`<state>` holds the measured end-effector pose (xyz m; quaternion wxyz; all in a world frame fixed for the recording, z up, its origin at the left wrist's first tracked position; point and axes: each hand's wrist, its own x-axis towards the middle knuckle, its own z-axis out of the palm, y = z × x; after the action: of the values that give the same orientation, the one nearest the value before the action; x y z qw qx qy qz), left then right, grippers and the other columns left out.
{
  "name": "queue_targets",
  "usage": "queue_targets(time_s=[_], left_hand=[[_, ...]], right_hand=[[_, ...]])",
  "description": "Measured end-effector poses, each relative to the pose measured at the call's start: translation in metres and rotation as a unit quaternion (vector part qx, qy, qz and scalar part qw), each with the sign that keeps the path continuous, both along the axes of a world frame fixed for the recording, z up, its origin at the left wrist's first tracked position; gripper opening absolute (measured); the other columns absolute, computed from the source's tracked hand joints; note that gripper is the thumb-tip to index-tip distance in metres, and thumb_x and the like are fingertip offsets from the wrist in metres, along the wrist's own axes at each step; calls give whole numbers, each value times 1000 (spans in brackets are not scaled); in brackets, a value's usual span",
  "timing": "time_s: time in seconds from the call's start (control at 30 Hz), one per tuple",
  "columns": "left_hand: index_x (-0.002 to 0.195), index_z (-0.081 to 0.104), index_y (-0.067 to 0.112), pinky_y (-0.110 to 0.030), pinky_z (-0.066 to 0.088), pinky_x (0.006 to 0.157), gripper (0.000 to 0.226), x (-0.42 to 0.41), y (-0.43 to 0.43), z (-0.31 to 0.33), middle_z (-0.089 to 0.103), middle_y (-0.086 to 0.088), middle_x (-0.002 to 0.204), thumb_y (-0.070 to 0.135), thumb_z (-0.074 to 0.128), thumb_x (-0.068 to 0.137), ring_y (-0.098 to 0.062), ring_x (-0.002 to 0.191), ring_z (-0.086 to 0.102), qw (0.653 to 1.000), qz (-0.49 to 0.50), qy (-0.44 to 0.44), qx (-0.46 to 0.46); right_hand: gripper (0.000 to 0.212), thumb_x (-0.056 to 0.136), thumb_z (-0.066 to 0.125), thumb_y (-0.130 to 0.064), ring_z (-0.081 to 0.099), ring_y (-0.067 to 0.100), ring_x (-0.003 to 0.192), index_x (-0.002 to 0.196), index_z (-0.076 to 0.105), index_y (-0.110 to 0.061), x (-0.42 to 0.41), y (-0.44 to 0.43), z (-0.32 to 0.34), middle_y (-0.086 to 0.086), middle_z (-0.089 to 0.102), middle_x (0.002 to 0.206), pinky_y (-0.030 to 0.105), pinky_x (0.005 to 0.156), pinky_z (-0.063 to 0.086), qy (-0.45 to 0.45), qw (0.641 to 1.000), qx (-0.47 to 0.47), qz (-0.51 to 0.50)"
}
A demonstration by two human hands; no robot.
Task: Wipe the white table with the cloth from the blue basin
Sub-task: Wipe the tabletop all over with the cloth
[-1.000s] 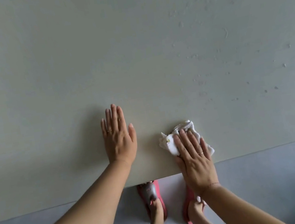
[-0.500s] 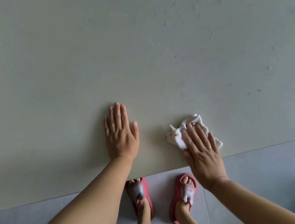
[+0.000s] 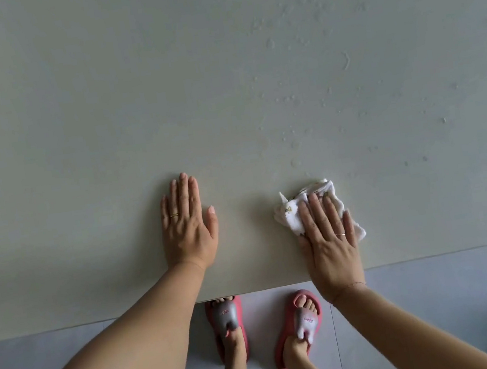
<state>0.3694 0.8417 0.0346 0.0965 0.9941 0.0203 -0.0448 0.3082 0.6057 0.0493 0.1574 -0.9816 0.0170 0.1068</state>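
The white cloth (image 3: 289, 210), crumpled and wrinkled with small yellow prints, lies on the pale counter (image 3: 102, 126) near its front edge; the right hand (image 3: 330, 244) presses it flat, fingers (image 3: 318, 214) straight and spread, gripping nothing; the left hand (image 3: 186, 223) rests palm down well apart, fingers straight, empty; droplets (image 3: 295, 142) speckle the counter beyond the cloth.

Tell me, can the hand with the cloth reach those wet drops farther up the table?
Probably yes. The right hand presses the cloth flat, the nearest drops lie just beyond it, and nothing stands between them.
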Motion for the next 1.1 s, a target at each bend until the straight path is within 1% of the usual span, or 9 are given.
queue_targets(time_s=[0.07, 0.13, 0.3, 0.53, 0.6, 0.67, 0.77, 1.0, 1.1], left_hand=[[145, 30, 2, -47, 22, 115, 63, 0, 0, -1, 28, -16, 153, 35, 26, 92, -30, 142, 25, 1000, -4, 2, 6], [145, 30, 2, -48, 23, 115, 62, 1, 0, -2, 28, -16, 153, 34, 27, 91, -31, 142, 26, 1000, -3, 1, 10], [145, 31, 2, -47, 23, 115, 62, 1, 0, -2, 29, -16, 152, 33, 28, 91, -30, 141, 27, 1000, -4, 1, 12], [145, 32, 3, -45, 22, 115, 61, 0, 1, -3, 30, -15, 152, 33, 31, 92, -29, 141, 27, 1000, -5, -4, 7], [144, 32, 3, -45, 23, 114, 61, 1, 1, -2, 30, -15, 152, 31, 31, 91, -29, 141, 27, 1000, -5, 0, 7], [145, 31, 3, -48, 25, 114, 61, 1, 1, -1, 29, -15, 152, 29, 30, 90, -29, 142, 26, 1000, -4, 8, 6], [145, 31, 3, -47, 23, 114, 62, 2, 1, -1, 29, -15, 153, 29, 31, 89, -29, 142, 25, 1000, -7, 6, 7], [145, 30, 3, -46, 22, 115, 61, 1, 0, -2, 27, -15, 153, 32, 29, 92, -28, 142, 23, 999, -4, 12, 29], [143, 34, 0, -49, 27, 113, 60, 2, -2, 0, 31, -18, 151, 30, 29, 91, -32, 140, 27, 999, -6, 14, 31]], right_hand=[[57, 94, 33, -37, 8, 20, 145, 148, 21, -23, -7, 32, -2, -5, 14, 156, 43, 117, 0, -2, 1000, 1, -26], [61, 91, 44, -33, 12, 24, 145, 148, 26, -23, -19, 64, -5, -3, 20, 156, 47, 115, 6, -14, 997, 4, 70], [60, 92, 41, -35, 12, 19, 145, 149, 23, -25, -3, 36, -13, -5, 18, 157, 43, 116, 10, -45, 963, -8, 266], [59, 93, 22, -43, 2, 16, 145, 149, 22, -24, 57, 26, -8, -5, 11, 157, 42, 117, -3, -16, 998, -2, -59], [59, 92, 33, -39, 8, 22, 145, 148, 25, -22, 43, 59, -9, -3, 15, 156, 46, 116, 1, -23, 1000, 3, 0], [58, 91, 42, -36, 16, 25, 144, 146, 31, -21, 28, 71, -10, -1, 22, 155, 49, 114, 11, -47, 985, 0, 169], [60, 93, 39, -39, 14, 21, 145, 148, 24, -25, 57, 37, -14, -3, 17, 156, 43, 116, 10, -64, 951, -20, 301], [59, 94, 29, -40, 1, 18, 146, 149, 17, -24, 108, 32, -12, -2, 10, 158, 42, 115, -5, -22, 999, -12, -26], [61, 93, 40, -37, 3, 23, 146, 149, 20, -23, 79, 75, -13, -2, 12, 158, 50, 116, 2, -23, 993, 5, 117]])
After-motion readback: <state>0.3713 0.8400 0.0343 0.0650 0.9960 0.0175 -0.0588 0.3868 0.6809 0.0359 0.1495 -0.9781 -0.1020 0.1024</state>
